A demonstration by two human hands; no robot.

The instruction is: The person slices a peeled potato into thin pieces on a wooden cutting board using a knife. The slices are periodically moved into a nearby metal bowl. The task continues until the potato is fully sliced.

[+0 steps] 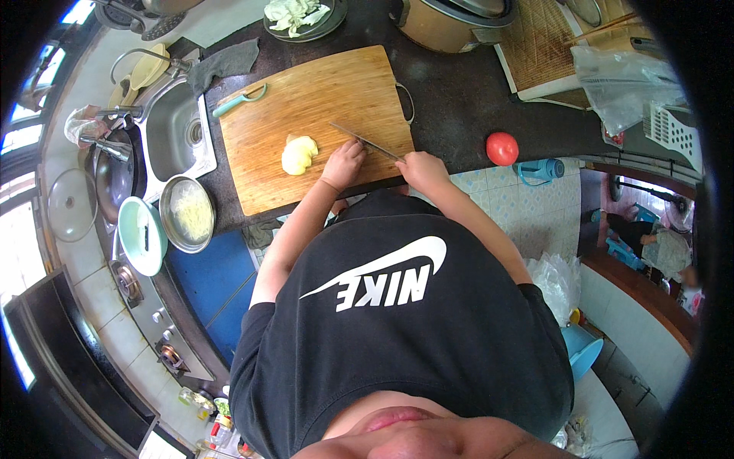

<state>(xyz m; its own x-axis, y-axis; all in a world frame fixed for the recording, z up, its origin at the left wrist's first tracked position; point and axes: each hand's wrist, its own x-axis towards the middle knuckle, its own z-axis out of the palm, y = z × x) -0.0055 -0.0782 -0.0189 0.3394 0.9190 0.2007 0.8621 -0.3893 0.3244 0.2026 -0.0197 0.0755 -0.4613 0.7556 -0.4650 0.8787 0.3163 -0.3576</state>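
On a wooden cutting board (321, 86), my right hand (424, 171) grips a kitchen knife (367, 142) by its handle end. The blade slants away to the left, edge-on to the view. My left hand (344, 163) is curled beside the blade, fingertips close against it; whether anything lies under those fingers is hidden. To the left of that hand sits a small heap of pale yellow cut vegetable (299, 155), with a browner bit at its far side. A light green peeler (239, 100) rests at the board's far left edge.
A tomato (502, 149) lies on the dark counter (459, 103) to the right. Left are a steel sink (172, 132), a metal bowl of pale shreds (192, 221) and a mint-green basin (157, 246). Leafy vegetable on a plate (304, 31) and a rice cooker (453, 28) stand behind.
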